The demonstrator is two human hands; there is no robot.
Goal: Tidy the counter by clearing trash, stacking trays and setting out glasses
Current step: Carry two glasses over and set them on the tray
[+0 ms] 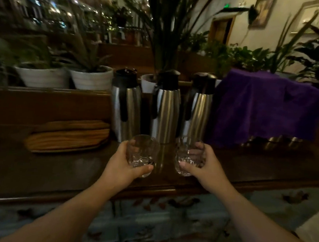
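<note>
Two bare forearms enter from the bottom edge, one at each side. No sleeves, cuffs or gloves show anywhere along them. Left hand (123,160): no ring, watch or band visible at the wrist or on the thumb. Right hand (202,164): likewise unadorned, wrist bare. Fingers (195,153) seen partly through glass, blurred; nails too indistinct to describe. Dim light mutes all surface detail.

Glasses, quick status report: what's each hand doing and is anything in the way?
Left hand grip on one glass, right hand on the other glass. Both above the counter. Three steel jugs just behind.
</note>
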